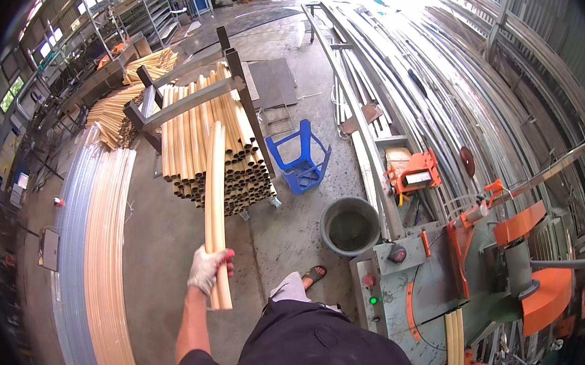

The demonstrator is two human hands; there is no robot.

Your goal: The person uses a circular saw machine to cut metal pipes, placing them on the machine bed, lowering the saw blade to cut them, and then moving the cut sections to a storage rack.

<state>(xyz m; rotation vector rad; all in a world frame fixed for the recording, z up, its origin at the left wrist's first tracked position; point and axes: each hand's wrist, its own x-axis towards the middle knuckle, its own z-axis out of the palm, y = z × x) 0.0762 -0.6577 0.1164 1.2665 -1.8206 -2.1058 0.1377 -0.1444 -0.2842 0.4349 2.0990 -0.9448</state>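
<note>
My left hand [209, 268], in a whitish work glove with red on the fingers, is closed around long gold-coloured tubes [217, 189]. The tubes point away from me, their near ends just below the hand. Beyond them stands a stack of similar gold tubes [181, 140] in a dark metal rack [191, 102], with the open round ends facing me. In the picture, the held tubes overlap the front of that stack; whether they touch it I cannot tell. My right hand is out of view.
To my right is a grey cutting saw [415, 269] with orange guards and gold tubes [455, 342] by its blade. A grey bucket [350, 227] and a blue upturned stool [301, 157] stand ahead. Wrapped long profiles [104, 254] lie left; metal bars [430, 80] lie far right.
</note>
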